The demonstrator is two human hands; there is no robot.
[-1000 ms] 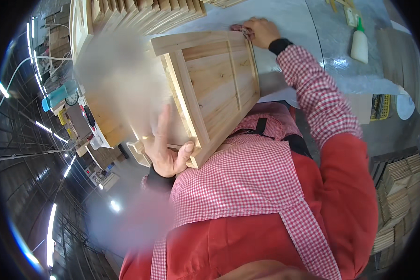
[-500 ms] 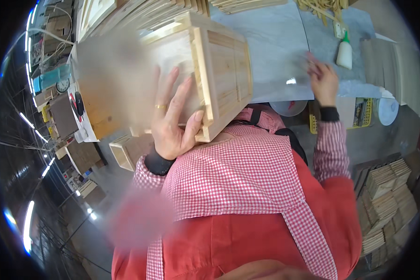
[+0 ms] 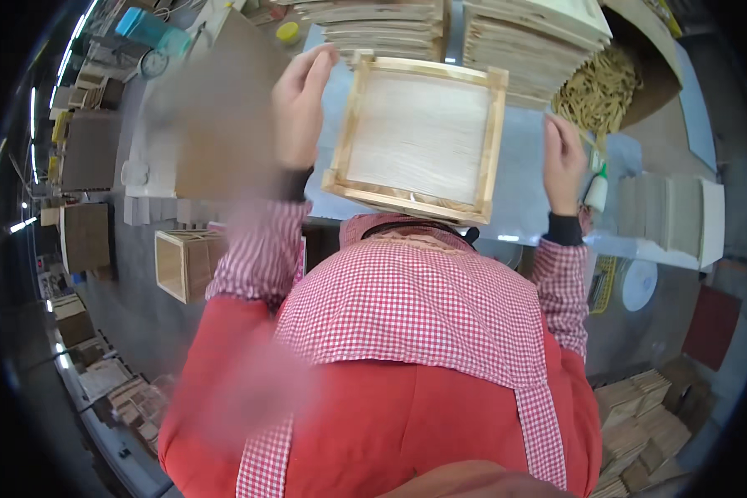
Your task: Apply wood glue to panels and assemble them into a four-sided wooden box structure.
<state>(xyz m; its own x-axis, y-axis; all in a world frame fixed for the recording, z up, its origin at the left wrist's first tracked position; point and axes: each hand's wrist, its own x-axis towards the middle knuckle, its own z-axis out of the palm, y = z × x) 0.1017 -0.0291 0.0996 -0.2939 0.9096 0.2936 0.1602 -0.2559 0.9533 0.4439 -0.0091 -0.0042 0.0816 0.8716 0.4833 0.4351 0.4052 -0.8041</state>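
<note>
A square wooden box (image 3: 419,137) with a pale panel inside a light timber frame rests on the blue-grey worktop in front of me. To its left, my left hand (image 3: 301,108) is raised with the fingers stretched out, seen edge-on and apart from the frame. On the other side my right hand (image 3: 563,166) is held up with its fingers extended toward the stacks, also clear of the box. Neither hand shows anything in it. A white glue bottle with a green tip (image 3: 596,189) is beside my right hand, partly hidden by it.
Behind the box are stacks of thin wooden panels (image 3: 531,50). A heap of pale strips (image 3: 602,87) sits at the far right, with grey boards (image 3: 672,217) nearer. Another wooden box (image 3: 187,264) is lower left. Blurred smudges cover part of the left side.
The box has been turned and set down on the worktop, its framed panel facing up. My left hand has let go of it. My right hand has come closer to the box.
</note>
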